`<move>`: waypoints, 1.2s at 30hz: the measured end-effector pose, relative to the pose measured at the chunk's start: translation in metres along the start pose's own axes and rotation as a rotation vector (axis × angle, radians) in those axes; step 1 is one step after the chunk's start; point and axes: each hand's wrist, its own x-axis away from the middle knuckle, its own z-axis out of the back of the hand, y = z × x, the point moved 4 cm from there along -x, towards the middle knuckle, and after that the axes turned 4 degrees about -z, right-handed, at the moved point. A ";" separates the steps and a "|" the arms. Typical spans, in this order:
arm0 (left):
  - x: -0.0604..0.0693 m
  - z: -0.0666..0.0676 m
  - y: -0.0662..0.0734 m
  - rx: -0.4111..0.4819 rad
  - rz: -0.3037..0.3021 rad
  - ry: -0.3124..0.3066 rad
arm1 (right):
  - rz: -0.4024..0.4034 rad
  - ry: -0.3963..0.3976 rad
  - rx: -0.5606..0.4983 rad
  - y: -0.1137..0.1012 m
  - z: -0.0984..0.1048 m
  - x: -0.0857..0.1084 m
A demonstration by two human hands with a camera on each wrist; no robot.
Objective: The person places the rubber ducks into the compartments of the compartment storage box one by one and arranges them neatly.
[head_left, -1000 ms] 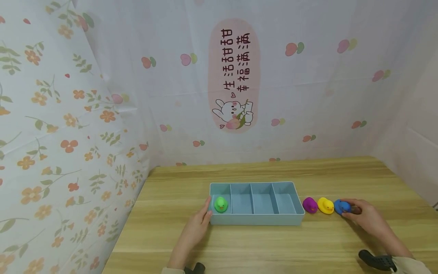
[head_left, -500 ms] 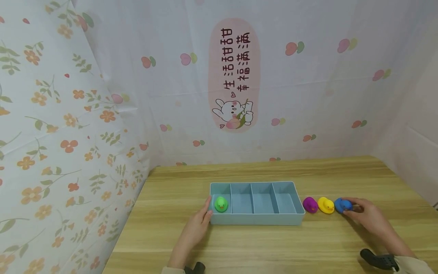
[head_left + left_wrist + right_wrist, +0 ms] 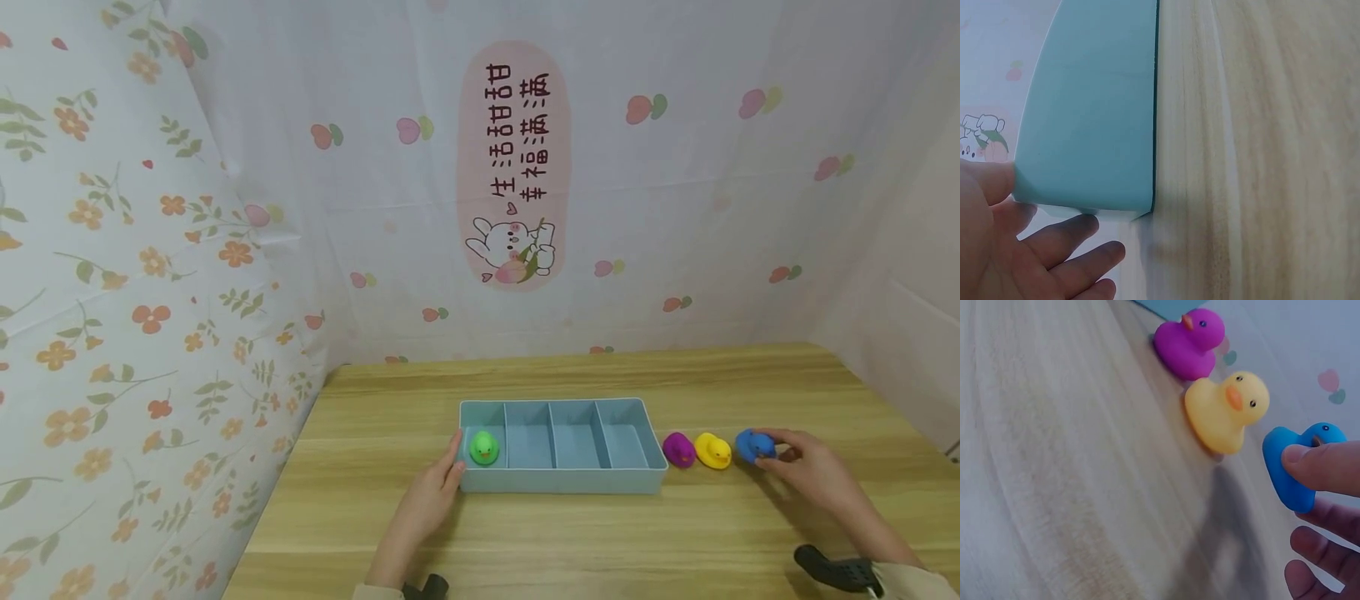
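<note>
A blue rubber duck [image 3: 754,447] is pinched between the thumb and fingers of my right hand [image 3: 813,473], just off the tabletop. The right wrist view shows the thumb across the duck's side [image 3: 1285,469], with the other fingers below. A yellow rubber duck [image 3: 713,451] and a purple rubber duck [image 3: 678,450] stand in a row to its left. My left hand [image 3: 427,500] rests against the left end of a light blue divided box [image 3: 562,481], its fingers relaxed. A green rubber duck [image 3: 483,448] sits in the box's leftmost compartment.
The box has several compartments in a row, split by thin dividers [image 3: 553,437]. A wooden table [image 3: 570,542] carries everything. Patterned cloth [image 3: 375,208] hangs behind it and on the left. Black camera mounts [image 3: 832,572] are strapped at the wrists.
My right hand has shifted slightly right and raised the blue duck from beside the yellow one, widening the gap between them. The left hand and the box have stayed put.
</note>
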 end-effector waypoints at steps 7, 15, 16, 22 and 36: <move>0.000 -0.002 -0.002 0.017 -0.008 -0.023 | 0.010 -0.019 0.005 -0.014 0.006 0.000; 0.000 -0.001 -0.002 0.000 -0.026 -0.001 | 0.029 0.002 0.008 -0.031 0.006 0.000; 0.000 -0.001 -0.002 -0.001 -0.026 -0.001 | 0.032 0.002 0.004 -0.033 0.005 0.000; 0.001 -0.001 -0.001 -0.001 -0.022 -0.006 | 0.032 -0.009 -0.019 -0.045 0.006 -0.002; 0.001 -0.001 -0.002 0.005 -0.027 -0.003 | 0.057 0.020 -0.066 -0.066 0.001 -0.005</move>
